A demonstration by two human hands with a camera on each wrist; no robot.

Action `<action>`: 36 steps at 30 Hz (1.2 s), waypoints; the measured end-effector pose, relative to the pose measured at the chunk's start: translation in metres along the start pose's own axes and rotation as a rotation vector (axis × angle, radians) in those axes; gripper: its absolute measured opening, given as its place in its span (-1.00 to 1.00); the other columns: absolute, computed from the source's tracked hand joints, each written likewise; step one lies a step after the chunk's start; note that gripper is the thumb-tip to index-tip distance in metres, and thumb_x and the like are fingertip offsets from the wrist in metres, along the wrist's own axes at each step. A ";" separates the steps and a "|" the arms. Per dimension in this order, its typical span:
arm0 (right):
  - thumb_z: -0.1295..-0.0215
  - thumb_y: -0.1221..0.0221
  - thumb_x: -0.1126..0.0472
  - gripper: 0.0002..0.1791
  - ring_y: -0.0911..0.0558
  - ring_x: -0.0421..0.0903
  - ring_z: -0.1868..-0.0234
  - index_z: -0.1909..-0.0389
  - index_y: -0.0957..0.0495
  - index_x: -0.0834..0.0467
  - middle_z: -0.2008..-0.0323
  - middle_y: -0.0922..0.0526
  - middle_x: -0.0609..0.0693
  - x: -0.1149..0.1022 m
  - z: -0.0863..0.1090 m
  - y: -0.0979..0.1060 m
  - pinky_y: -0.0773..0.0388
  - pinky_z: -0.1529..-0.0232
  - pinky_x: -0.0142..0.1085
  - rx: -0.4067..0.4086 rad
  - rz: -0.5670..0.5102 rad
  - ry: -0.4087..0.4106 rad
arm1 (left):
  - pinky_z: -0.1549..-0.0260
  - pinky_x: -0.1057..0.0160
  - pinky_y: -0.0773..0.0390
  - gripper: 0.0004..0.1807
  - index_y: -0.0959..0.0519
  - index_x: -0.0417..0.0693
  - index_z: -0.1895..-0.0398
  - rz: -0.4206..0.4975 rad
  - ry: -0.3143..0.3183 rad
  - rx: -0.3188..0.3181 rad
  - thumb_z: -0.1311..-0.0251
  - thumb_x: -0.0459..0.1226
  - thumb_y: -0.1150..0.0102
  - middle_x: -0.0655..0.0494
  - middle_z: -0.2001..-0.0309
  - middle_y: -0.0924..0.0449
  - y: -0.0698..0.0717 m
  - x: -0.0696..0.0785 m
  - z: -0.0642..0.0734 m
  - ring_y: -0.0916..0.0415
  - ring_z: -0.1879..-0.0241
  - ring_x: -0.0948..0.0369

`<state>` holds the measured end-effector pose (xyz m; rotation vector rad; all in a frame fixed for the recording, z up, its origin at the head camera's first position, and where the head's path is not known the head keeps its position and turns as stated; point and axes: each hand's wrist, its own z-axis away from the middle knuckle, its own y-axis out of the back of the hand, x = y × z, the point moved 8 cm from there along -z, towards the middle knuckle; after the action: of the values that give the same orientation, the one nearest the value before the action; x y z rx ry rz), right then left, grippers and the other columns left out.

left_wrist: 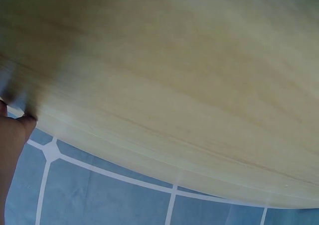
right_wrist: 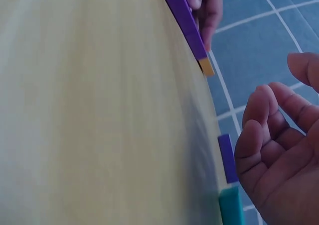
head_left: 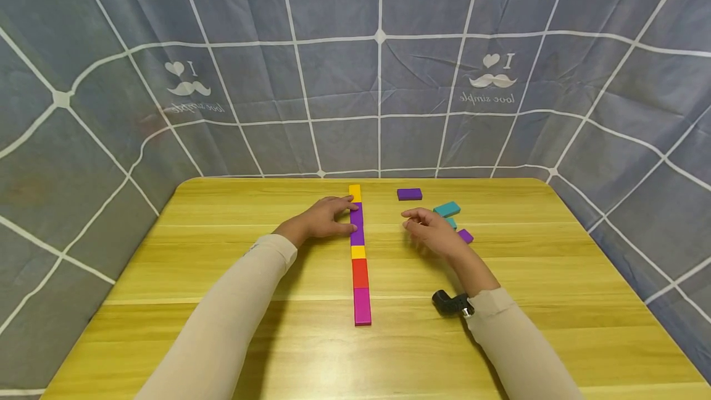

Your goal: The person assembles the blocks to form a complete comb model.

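Note:
A straight row of flat coloured blocks runs away from me down the middle of the table. From the far end come a yellow block (head_left: 355,192), a purple stretch (head_left: 357,236), another yellow block (head_left: 358,252), a red block (head_left: 360,273) and a magenta block (head_left: 362,307). My left hand (head_left: 324,218) comes in from the left, its thumb and fingertips resting at the purple stretch. To the right of the row my right hand (head_left: 436,234) hovers over the table, fingers loosely bent, holding nothing. Its palm (right_wrist: 284,175) shows bare in the right wrist view.
Beyond the right hand lie a purple block (head_left: 409,194), a teal block (head_left: 447,209) and a second purple block (head_left: 465,236). Another teal piece is partly hidden by that hand. A black device (head_left: 451,304) sits at the right wrist. A grey gridded curtain (head_left: 344,79) surrounds the wooden table (head_left: 222,208).

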<state>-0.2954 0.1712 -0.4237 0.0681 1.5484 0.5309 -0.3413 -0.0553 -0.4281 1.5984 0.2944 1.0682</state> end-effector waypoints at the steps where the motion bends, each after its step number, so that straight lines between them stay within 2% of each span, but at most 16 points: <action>1: -0.48 -0.11 0.16 -0.55 -0.53 0.11 0.26 -0.25 -0.44 0.34 0.22 -0.52 0.23 0.000 -0.002 0.003 -0.47 0.34 -0.28 0.009 0.004 0.001 | -0.44 -0.05 0.05 -0.36 -0.42 -0.04 -0.38 0.001 0.001 -0.001 -0.30 0.01 -0.19 -0.05 -0.52 -0.10 0.000 -0.001 0.000 -0.03 -0.48 -0.07; 5: -0.49 -0.08 0.14 -0.54 -0.53 0.09 0.19 -0.25 -0.43 0.35 0.18 -0.51 0.22 -0.001 -0.010 0.017 -0.48 0.26 -0.27 0.060 0.009 0.001 | -0.44 -0.05 0.04 -0.38 -0.43 -0.07 -0.37 0.002 -0.009 0.007 -0.29 -0.01 -0.20 -0.07 -0.51 -0.13 0.000 -0.002 0.000 -0.05 -0.48 -0.07; 10: -0.51 -0.05 0.11 -0.54 -0.49 0.13 -0.04 -0.25 -0.43 0.33 -0.03 -0.50 0.27 -0.002 -0.023 0.034 -0.50 -0.03 -0.10 0.126 0.004 -0.029 | -0.44 -0.04 0.05 -0.37 -0.44 -0.08 -0.36 0.018 -0.010 0.006 -0.28 -0.01 -0.22 -0.06 -0.51 -0.13 -0.002 -0.004 -0.002 -0.05 -0.48 -0.07; 14: -0.50 -0.07 0.10 -0.55 -0.46 0.14 -0.15 -0.24 -0.45 0.30 -0.10 -0.51 0.21 -0.002 -0.037 0.047 -0.44 -0.16 -0.02 0.184 0.086 -0.038 | -0.45 -0.03 0.05 -0.37 -0.44 -0.05 -0.37 0.019 0.001 0.000 -0.28 0.00 -0.21 -0.03 -0.52 -0.12 -0.003 -0.005 -0.002 -0.04 -0.48 -0.05; 18: -0.48 -0.09 0.15 -0.58 -0.47 0.16 -0.15 -0.23 -0.46 0.31 -0.11 -0.53 0.21 -0.002 -0.052 0.057 -0.43 -0.11 -0.03 0.216 0.165 -0.016 | -0.45 -0.03 0.05 -0.36 -0.43 -0.03 -0.38 0.008 0.007 0.002 -0.29 0.01 -0.21 -0.02 -0.52 -0.12 -0.003 -0.004 -0.003 -0.04 -0.48 -0.04; 22: -0.48 -0.09 0.17 -0.58 -0.47 0.18 -0.15 -0.23 -0.47 0.31 -0.12 -0.52 0.23 0.002 -0.064 0.061 -0.45 -0.08 -0.02 0.207 0.203 -0.017 | -0.44 -0.03 0.03 -0.35 -0.42 -0.03 -0.39 0.009 0.009 0.009 -0.28 0.01 -0.22 -0.01 -0.52 -0.12 -0.002 -0.004 -0.003 -0.04 -0.48 -0.04; 29: -0.49 -0.09 0.13 -0.58 -0.43 0.19 -0.22 -0.23 -0.47 0.28 -0.20 -0.48 0.23 0.015 -0.073 0.063 -0.45 -0.14 0.02 0.179 0.243 -0.060 | -0.44 -0.03 0.03 -0.36 -0.42 -0.04 -0.38 -0.004 0.005 0.013 -0.29 -0.01 -0.21 -0.02 -0.51 -0.13 0.000 -0.004 -0.005 -0.06 -0.48 -0.05; 36: -0.47 -0.12 0.14 -0.58 -0.46 0.19 -0.20 -0.21 -0.48 0.29 -0.19 -0.50 0.24 0.016 -0.081 0.062 -0.48 -0.12 0.01 0.187 0.296 -0.037 | -0.44 -0.04 0.03 -0.35 -0.42 -0.04 -0.39 -0.007 0.001 0.006 -0.29 0.01 -0.20 -0.04 -0.51 -0.13 0.001 -0.002 -0.005 -0.05 -0.48 -0.06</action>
<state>-0.3919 0.2086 -0.4194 0.4534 1.5570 0.6118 -0.3471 -0.0537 -0.4287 1.6016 0.3041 1.0641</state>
